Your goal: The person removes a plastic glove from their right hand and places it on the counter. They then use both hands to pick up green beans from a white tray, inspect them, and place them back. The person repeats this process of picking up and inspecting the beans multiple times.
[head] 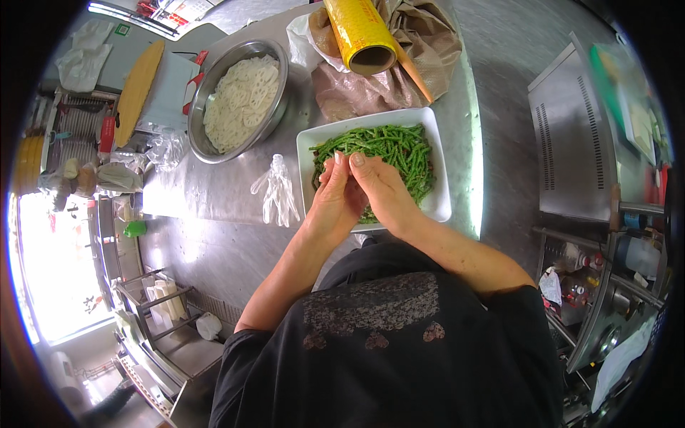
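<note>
My left hand [341, 191] and my right hand [386, 188] come together over a white rectangular tray [442, 198] of green beans [390, 144]. Their thumbs lie side by side, pointing away from me. The palms face each other, and whether anything small is between them is hidden. Left of the tray, a crumpled clear plastic glove [278, 192] lies on the steel table [214, 198]. Farther left stands a steel bowl [195, 125] with sliced lotus root [243, 104].
Behind the tray, a roll of yellow-wrapped cling film [361, 32] lies on a brown woven sack [348, 93]. A round wooden board [140, 93] stands at the left. A steel cabinet [572, 134] is at the right, across the floor.
</note>
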The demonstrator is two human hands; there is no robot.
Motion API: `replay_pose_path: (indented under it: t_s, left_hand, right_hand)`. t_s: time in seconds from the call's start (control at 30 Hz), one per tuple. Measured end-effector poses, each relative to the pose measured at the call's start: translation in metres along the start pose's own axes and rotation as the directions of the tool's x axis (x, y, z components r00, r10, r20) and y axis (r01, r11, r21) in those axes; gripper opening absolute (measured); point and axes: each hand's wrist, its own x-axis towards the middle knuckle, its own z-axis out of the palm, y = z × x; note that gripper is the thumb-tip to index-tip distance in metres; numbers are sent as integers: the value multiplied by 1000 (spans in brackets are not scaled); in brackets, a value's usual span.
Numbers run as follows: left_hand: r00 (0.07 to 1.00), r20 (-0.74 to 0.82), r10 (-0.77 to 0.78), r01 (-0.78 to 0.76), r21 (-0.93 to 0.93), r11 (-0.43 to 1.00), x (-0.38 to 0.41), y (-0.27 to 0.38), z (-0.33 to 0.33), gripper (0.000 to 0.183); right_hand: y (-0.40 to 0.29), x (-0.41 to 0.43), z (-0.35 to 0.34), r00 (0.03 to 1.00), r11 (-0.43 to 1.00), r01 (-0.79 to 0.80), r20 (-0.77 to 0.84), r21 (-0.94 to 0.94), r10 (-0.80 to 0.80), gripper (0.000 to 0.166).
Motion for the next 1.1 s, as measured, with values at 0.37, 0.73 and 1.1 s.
replay_pose_path:
  t_s: [0.37,0.73,1.1]
  left_hand:
    - [948,70,309,-239,797,554,-12,27,14,46]
    - [828,369,423,-324,929,-176,2,21,-2,24]
    - [982,145,-124,150,-186,971,-10,35,15,95]
  right_hand:
    - [-33,-8,-26,989,960,-141,10,-242,148,11]
    - [8,5,-63,836,220,403,259,-888,-484,11]
    - [-23,-10,-27,854,477,434,180,-765,-489,35]
